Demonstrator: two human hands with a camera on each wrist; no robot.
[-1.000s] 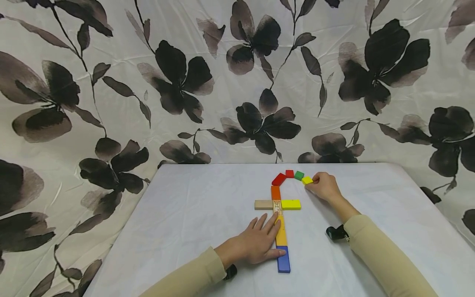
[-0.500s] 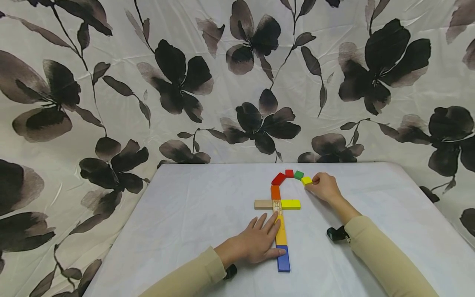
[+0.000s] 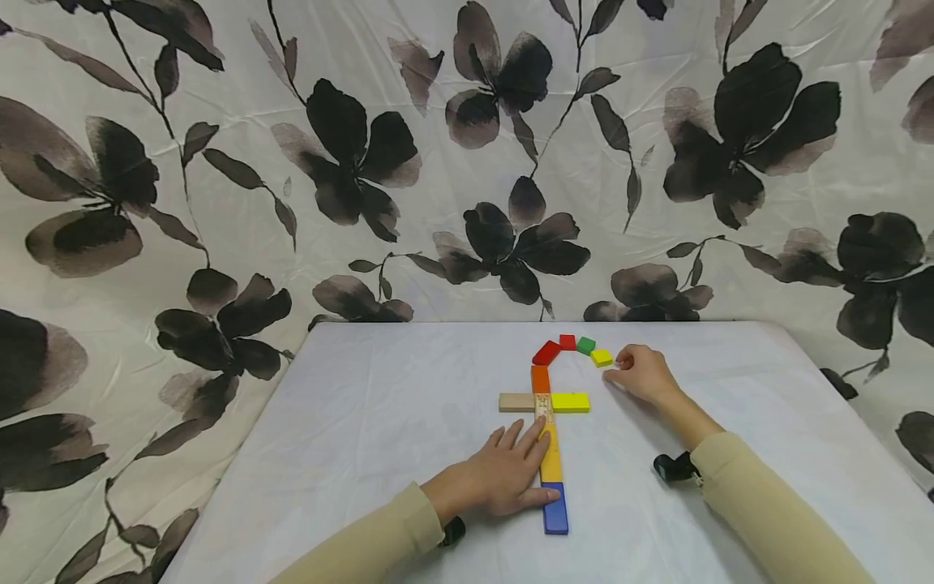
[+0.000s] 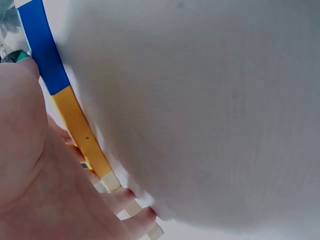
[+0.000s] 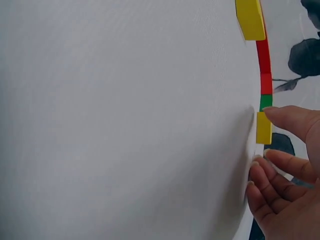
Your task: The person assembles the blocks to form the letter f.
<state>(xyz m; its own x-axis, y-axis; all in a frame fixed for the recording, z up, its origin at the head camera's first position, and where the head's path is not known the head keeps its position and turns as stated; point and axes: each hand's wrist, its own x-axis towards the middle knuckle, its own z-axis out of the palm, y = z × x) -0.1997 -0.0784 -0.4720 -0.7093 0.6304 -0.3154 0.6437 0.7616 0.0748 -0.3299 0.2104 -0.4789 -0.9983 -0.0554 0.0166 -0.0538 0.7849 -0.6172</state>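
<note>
A line of wooden blocks runs up the table, and its top bends right like a hook. My left hand (image 3: pixel 499 474) lies spread over the lower line, fingers straight, touching the yellow-orange block (image 3: pixel 552 464) and, with the thumb, the blue block (image 3: pixel 555 517). Just right of the hook's end, a small yellow block (image 3: pixel 601 357), is my right hand (image 3: pixel 645 377), thumb and fingers apart and holding nothing. Before that yellow block come a green block (image 3: pixel 586 345), a small red block (image 3: pixel 567 342), a larger red block (image 3: pixel 546 353) and an orange block (image 3: pixel 540 379).
A tan block (image 3: pixel 516 402) and a long yellow block (image 3: pixel 570 402) stick out sideways from a pale printed block (image 3: pixel 543 403) in the line. The white-covered table (image 3: pixel 350 422) ends at a floral cloth backdrop (image 3: pixel 452 178).
My right hand has let go of the small yellow block and moved slightly right, its fingers parting. The left hand has stayed on the blocks.
</note>
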